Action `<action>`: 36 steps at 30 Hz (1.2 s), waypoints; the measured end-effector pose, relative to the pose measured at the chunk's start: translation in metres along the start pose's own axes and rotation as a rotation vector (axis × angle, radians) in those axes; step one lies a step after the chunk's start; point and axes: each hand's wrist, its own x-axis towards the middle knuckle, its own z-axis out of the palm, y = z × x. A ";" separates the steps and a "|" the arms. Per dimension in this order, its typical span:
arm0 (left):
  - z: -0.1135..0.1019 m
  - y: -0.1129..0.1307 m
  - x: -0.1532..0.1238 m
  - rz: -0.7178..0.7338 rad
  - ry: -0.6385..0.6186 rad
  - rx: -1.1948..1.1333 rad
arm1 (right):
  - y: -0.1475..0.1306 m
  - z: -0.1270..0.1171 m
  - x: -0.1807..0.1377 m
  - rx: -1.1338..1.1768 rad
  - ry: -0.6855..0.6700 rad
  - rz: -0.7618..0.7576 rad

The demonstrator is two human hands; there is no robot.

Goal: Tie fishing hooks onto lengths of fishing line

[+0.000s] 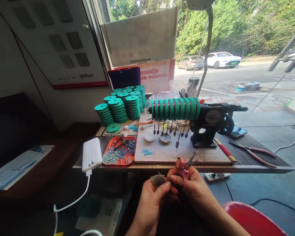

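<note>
In the head view my left hand is closed, pinching a thin needle-like rod that slants past a brownish wrap on one finger. Against its fingertips, my right hand is closed on a pair of small scissors with pink handles. The scissor blades point up and away, towards the board. A small dark piece shows where the fingertips of both hands meet; its kind is hidden. Just beyond the hands lies a pale work board with a thin metal needle and several blue tubes.
A black hand-cranked winder carries a row of green spools, with dark weights hanging below. Stacked green spools, an orange tray of small parts and a white power bank stand left. Long pliers lie right.
</note>
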 end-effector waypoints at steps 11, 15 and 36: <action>-0.004 -0.001 -0.001 -0.089 -0.058 -0.112 | -0.006 -0.001 0.000 -0.073 -0.031 0.026; -0.005 -0.001 -0.001 -0.087 -0.058 -0.117 | -0.004 -0.003 0.000 -0.049 -0.042 0.031; -0.001 0.001 -0.004 -0.174 0.046 -0.219 | -0.001 -0.001 -0.004 0.024 -0.098 0.047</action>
